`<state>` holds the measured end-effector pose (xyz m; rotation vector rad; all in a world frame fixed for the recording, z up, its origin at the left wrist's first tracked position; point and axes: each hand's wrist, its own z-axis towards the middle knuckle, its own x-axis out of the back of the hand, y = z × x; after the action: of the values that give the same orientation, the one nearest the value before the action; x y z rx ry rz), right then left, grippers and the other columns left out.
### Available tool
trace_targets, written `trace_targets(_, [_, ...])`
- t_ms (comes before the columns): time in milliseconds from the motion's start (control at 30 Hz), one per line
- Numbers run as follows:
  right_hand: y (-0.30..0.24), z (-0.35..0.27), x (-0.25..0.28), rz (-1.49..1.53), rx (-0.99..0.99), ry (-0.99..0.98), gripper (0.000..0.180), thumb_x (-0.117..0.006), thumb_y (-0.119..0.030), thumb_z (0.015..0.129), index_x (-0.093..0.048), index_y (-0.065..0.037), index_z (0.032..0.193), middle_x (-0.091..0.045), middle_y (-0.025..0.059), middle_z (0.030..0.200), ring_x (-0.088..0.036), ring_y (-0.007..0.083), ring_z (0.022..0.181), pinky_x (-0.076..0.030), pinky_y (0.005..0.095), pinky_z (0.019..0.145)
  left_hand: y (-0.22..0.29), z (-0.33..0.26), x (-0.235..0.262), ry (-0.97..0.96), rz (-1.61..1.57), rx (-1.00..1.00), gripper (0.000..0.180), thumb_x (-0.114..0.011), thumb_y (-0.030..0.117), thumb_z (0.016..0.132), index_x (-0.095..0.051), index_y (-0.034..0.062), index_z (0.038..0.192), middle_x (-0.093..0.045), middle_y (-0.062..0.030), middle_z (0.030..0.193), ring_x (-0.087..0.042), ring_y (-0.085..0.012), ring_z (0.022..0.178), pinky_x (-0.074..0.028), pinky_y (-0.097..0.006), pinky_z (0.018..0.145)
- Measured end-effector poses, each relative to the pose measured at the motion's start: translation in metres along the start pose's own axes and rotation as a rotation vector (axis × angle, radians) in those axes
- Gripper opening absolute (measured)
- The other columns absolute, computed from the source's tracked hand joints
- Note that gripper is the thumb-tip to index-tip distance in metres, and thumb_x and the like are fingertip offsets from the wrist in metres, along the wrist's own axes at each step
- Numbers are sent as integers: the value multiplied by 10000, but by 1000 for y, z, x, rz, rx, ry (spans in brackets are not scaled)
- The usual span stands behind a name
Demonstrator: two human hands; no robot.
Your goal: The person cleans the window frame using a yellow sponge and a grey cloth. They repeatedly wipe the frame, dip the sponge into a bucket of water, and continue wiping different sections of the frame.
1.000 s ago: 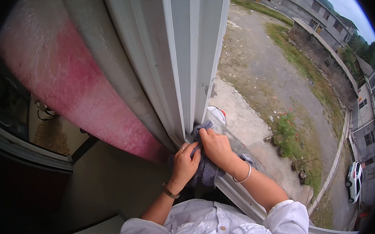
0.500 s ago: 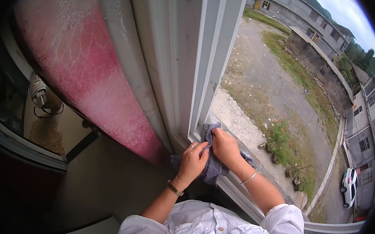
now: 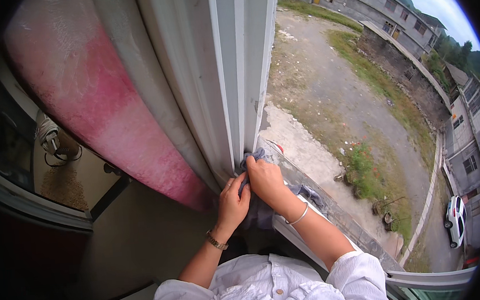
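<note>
A grey cloth (image 3: 261,209) lies bunched at the bottom corner of a white window frame (image 3: 228,66). My right hand (image 3: 266,180) presses the cloth into the corner where the frame meets the sill track (image 3: 341,221). Just left of it, my left hand (image 3: 233,201) grips the same cloth, fingers curled against the frame's base. A bracelet is on my right wrist and a watch on my left. Both sleeves are white.
A pink and white curtain (image 3: 95,105) hangs left of the frame. Beyond the open window, far below, are a concrete yard (image 3: 326,98), grass, a stone wall, buildings and a white car (image 3: 455,219). A dark floor (image 3: 129,243) lies at the lower left.
Both hands have stayed on the cloth and shifted slightly along the frame's bottom corner. The view has swung a little to the right, showing more of the yard.
</note>
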<state>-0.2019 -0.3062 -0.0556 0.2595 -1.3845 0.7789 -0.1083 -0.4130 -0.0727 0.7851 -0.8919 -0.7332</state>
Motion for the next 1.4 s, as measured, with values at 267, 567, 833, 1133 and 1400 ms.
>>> trace_targets(267, [-12,-8,33,272,-22,340,148,-592,-48,821,-512,-18,942,-643,213,778,-635,416,712,-495,502,593,30,-3,11,53,-14,-30,282,-591,68,931,-626,-12,1199,-631,-182,1027,-625,-340,949,-500,-387,832])
trace_targets(567, [10,-12,14,237,-28,-38,115,-562,-51,845,-539,-19,953,-646,206,767,-642,430,747,-503,515,645,7,-12,5,-40,11,38,254,-605,57,903,-636,-25,1142,-639,-191,996,-639,-348,906,-511,-382,803])
trace_targets(833, [-6,-25,14,339,108,182,173,-610,-52,814,-524,-28,963,-654,204,829,-654,402,701,-527,464,597,28,-32,25,-13,-49,24,259,-619,57,900,-645,-42,1137,-650,-163,948,-641,-274,866,-504,-343,787])
trace_targets(1133, [5,-7,38,189,142,-241,97,-586,-112,797,-638,-54,855,-661,206,733,-656,429,749,-523,516,661,12,-40,29,-118,-115,143,263,-633,68,885,-652,-38,1124,-670,-172,975,-666,-286,894,-512,-344,804])
trace_targets(1400, [-1,-14,23,129,138,-148,189,-596,-92,806,-509,-4,948,-652,226,713,-657,421,689,-520,515,605,6,-48,14,-42,-149,89,295,-639,71,897,-636,-47,1168,-646,-153,939,-642,-276,825,-506,-337,775])
